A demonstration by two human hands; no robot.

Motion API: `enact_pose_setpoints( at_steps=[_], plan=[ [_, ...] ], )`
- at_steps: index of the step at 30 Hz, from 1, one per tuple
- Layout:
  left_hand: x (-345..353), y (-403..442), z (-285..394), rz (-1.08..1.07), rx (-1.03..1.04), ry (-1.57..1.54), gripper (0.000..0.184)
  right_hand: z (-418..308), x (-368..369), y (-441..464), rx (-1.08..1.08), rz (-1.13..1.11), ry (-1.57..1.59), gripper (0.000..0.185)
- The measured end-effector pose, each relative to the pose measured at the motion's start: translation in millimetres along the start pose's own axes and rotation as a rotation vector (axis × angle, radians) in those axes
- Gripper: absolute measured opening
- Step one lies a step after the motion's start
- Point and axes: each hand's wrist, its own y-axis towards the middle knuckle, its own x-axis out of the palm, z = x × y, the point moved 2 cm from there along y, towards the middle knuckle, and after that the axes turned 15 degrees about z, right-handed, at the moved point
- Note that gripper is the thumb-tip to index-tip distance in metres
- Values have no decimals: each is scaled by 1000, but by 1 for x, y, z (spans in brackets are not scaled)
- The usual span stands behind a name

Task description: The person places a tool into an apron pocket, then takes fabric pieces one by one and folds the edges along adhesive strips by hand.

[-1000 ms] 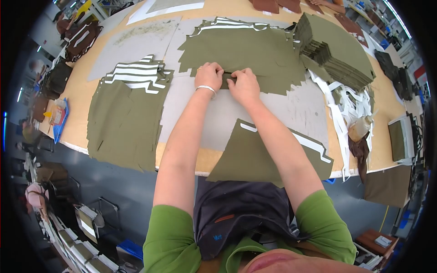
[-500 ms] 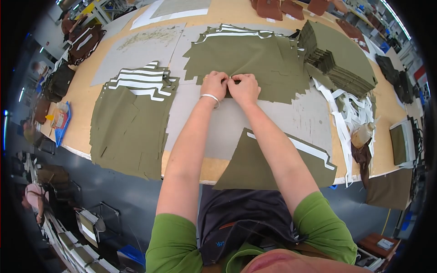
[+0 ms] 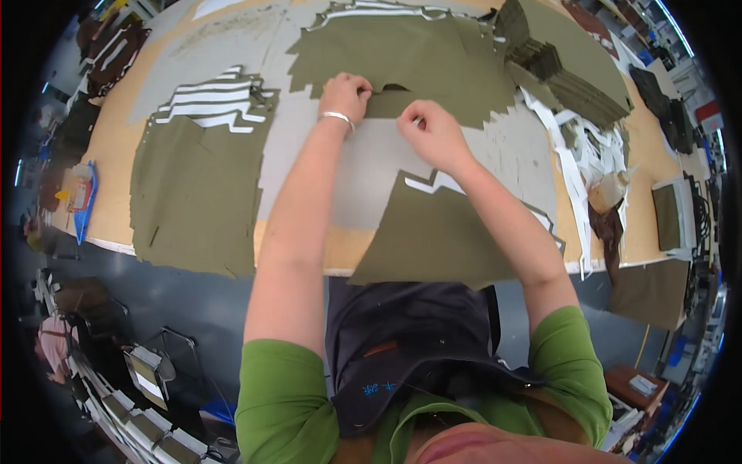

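A layered pile of olive-green fabric pieces (image 3: 402, 46) with white strips along its far edge lies in front of me. At its near edge my left hand (image 3: 345, 97) is closed, thumb and fingers pinched on the fabric. Beside it the top layer bulges up, leaving a small dark gap. My right hand (image 3: 435, 133) is curled closed just nearer to me, apart from the left; what its fingers hold, if anything, is hidden. Below my right forearm a single olive piece (image 3: 433, 232) with white strips on its edge lies at the table's front edge.
Another olive pile (image 3: 193, 193) with white stripes lies at left. A tall stack of folded olive pieces (image 3: 580, 69) stands at right, near white strips (image 3: 568, 162) and a bottle (image 3: 608, 191). A blue tray (image 3: 86, 203) sits at the left edge.
My hands, together at the pile's near edge before, have separated. The right has moved right and toward me; the left stays at the fabric. The view has tilted down slightly.
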Motion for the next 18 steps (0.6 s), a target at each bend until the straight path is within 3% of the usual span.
enact_pose_setpoints(
  at_steps=[2, 3, 4, 5, 6, 7, 9, 12, 18],
  plan=[
    [-11, -9, 20, -11, 81, -48, 20, -22, -8, -69, -131, -438, 88, 24],
    [-19, -11, 30, -9, 124, -69, 22, -31, -11, -101, -370, -717, 9, 25],
    [-30, -21, 44, -89, 213, -133, 25, -41, -22, -128, -456, -855, -83, 27],
    [-44, -39, 62, -169, 307, -195, 28, -35, -27, -144, -565, -822, -118, 29],
    [-53, -56, 73, -251, 402, -259, 32, -32, -33, -140, -414, -731, -128, 27],
    [-54, -72, 75, -334, 369, -256, 32, -29, -40, -135, -259, -643, -140, 25],
    [-54, -95, 78, -483, 294, -247, 34, 5, -46, -118, -229, -305, -169, 20],
    [-59, -94, 93, -758, -45, -201, 30, 34, -45, -101, -177, -96, -141, 17],
    [-54, -98, 91, -619, 74, -355, 16, 44, -44, -93, -125, -27, -135, 18]
  ],
)
